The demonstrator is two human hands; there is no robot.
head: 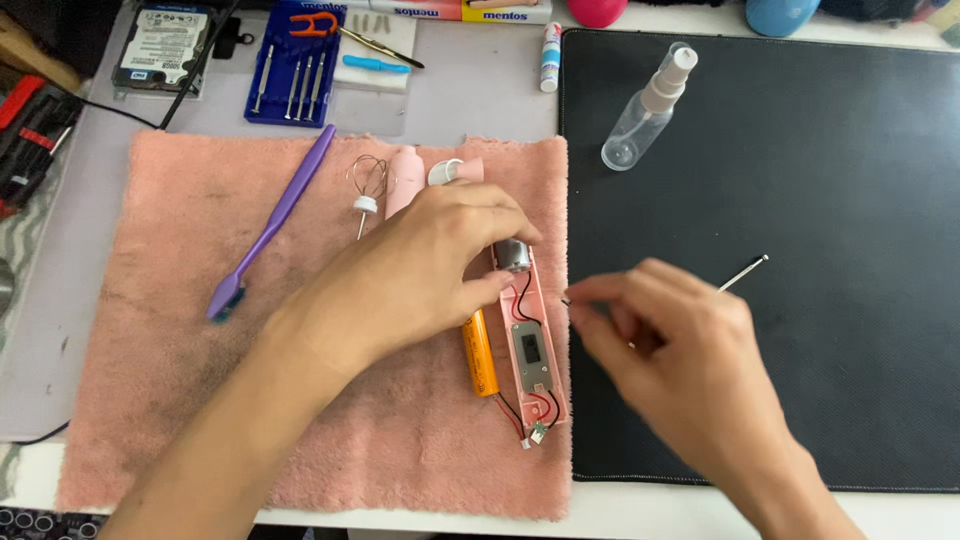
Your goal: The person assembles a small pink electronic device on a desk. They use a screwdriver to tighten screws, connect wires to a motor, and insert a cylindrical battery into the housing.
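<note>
Found an opened pink casing [553, 335] lying lengthwise at the right edge of a pink towel [200, 400], centre of frame, with a circuit board [530, 352] seated in it and red and black wires trailing to its lower end. Noted the left hand [420, 270] reaching in from lower left, grip pressed together on the small silver motor [514, 256] at the casing's upper end. Noted the right hand [670, 350] over the black mat [820, 400], grip pinching a tiny dark part [566, 299] just beside the casing's right rim. Saw a thin metal rod [748, 270] running out from under that hand (held or merely lying on the mat, cannot tell). Recorded an orange battery [480, 355] touching the casing's left side, plus a purple brush [275, 215] and a whisk head [366, 188] further left on the towel. Judged the step in hand as fine work at the motor end, with the casing steadied. Judged the next move to call for a steady pinch and care around the thin wires.
</note>
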